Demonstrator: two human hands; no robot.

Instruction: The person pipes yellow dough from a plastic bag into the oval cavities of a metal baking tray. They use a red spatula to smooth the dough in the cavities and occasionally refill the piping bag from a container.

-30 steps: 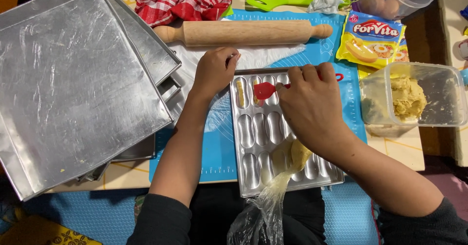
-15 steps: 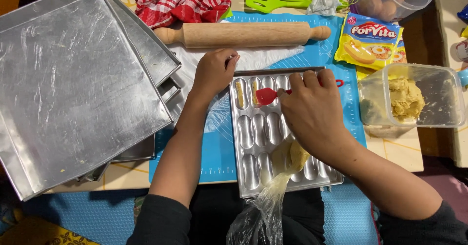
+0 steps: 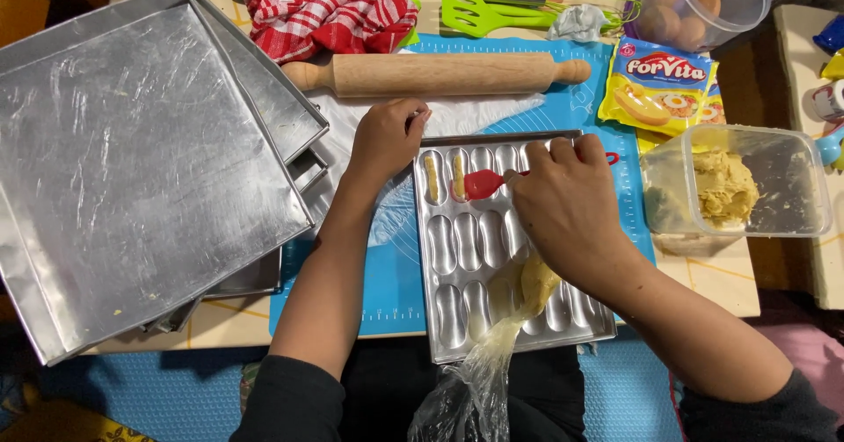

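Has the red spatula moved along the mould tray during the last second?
Yes. The red spatula has slid left across the mould tray, toward the filled slots near the left hand.

Shiny scuffed metal mould tray (image 3: pixel 457 257), smooth wooden rolling pin (image 3: pixel 435 74), seemingly silicone spatula (image 3: pixel 483 183).

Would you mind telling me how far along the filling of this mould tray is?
Done: two cavities at the top left of the mould tray hold dough. In hand: the right hand works a red spatula at the second, the left hand steadying the tray's corner. Left: the remaining cavities look empty; more dough sits in the tub.
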